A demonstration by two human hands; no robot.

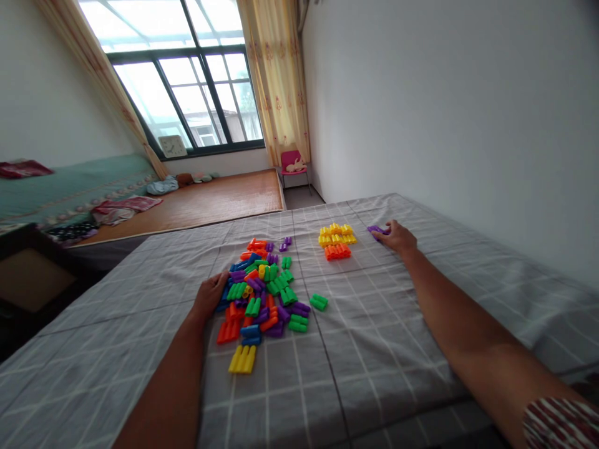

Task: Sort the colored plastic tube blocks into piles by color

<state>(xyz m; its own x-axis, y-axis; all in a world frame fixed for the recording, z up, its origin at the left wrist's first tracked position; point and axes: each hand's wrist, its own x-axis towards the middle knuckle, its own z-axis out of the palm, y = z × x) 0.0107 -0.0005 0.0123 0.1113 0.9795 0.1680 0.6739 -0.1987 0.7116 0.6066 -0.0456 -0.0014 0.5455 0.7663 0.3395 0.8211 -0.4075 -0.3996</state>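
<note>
A heap of colourful plastic tube-like toy blocks [262, 287] lies on the grey checked cloth [374, 374], in green, purple, orange, blue and yellow. My left hand [210, 294] rests against the heap's left edge beside some blue pieces, its fingers loosely stretched and partly hidden. Farther right, my right hand [399, 238] has its fingers closed on a purple block [375, 231] at the cloth's surface. Between the hands, yellow blocks [337, 236] lie grouped, with orange blocks [337, 252] just in front. A green block [319, 302] lies apart, right of the heap.
A white wall [444, 106] runs along the right side. Beyond the cloth-covered surface is a bed with a brown mat [224, 196]. A pink chair [291, 161] stands in the far corner near the curtain [276, 81]. At left is a dark piece of furniture [32, 287].
</note>
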